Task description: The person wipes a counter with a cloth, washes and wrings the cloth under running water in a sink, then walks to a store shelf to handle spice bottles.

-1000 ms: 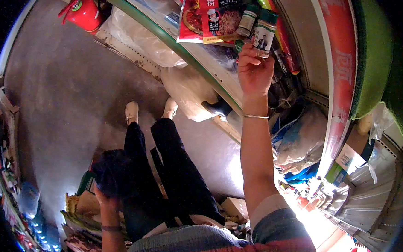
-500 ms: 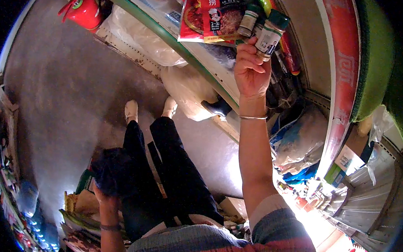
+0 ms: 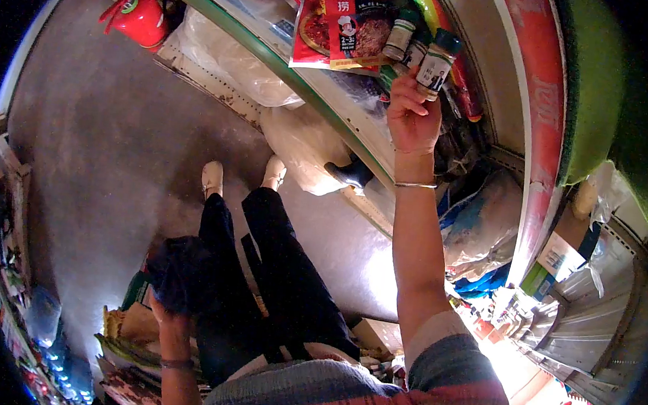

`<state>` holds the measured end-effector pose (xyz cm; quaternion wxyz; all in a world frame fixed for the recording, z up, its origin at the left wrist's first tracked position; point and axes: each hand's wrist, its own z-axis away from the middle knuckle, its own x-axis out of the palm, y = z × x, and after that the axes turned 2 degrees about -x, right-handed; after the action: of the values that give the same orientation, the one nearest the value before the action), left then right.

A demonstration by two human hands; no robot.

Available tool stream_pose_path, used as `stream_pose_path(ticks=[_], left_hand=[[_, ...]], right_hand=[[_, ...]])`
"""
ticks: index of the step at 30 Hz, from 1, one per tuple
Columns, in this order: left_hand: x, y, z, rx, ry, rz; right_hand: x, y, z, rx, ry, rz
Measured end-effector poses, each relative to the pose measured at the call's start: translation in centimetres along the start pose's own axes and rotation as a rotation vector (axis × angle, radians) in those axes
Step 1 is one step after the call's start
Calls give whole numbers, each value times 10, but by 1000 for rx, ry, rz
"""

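Note:
My right hand [image 3: 414, 119] is raised over the shelf, its fingers closed round the lower part of a small spice jar [image 3: 436, 64] with a dark green cap and a pale label. A similar jar [image 3: 400, 35] lies just left of it, beside a red seasoning packet [image 3: 342, 25]. Low on the left, my left hand [image 3: 165, 311] is wrapped against a bunched dark cloth [image 3: 180, 274], which hides most of its fingers.
A green-edged shelf [image 3: 308, 101] crosses the top, with plastic bags [image 3: 301, 145] below it. A red fire extinguisher [image 3: 138, 19] stands at the upper left. On the right are a red shelf strip [image 3: 546, 142] and green fabric [image 3: 598, 93].
The jar in my right hand has tilted and shifted slightly right, away from the other jars. My left hand stays with the dark cloth.

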<state>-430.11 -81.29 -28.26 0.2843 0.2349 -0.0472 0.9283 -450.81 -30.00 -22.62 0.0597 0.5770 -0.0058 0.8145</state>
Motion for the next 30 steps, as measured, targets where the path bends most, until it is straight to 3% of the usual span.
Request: stream_pose_path(ticks=[4,10,16,19,22,30], left_hand=[[8,-1,1,0,-65,4],[27,-2,8,11,232,-50],[-1,1,1,6,43,-34],[12,-3,4,68,328,-24],[-10,1,0,-21,-112,9],[9,-3,6,13,137,-49]], right_hand=[[-5,-5,2,33,-14,-3],[-4,-6,7,30,3,-3],[-2,-4,8,38,-26,5],[-2,-4,8,35,-43,12],[-2,-5,9,27,-53,31],[-1,-6,9,40,-41,41]])
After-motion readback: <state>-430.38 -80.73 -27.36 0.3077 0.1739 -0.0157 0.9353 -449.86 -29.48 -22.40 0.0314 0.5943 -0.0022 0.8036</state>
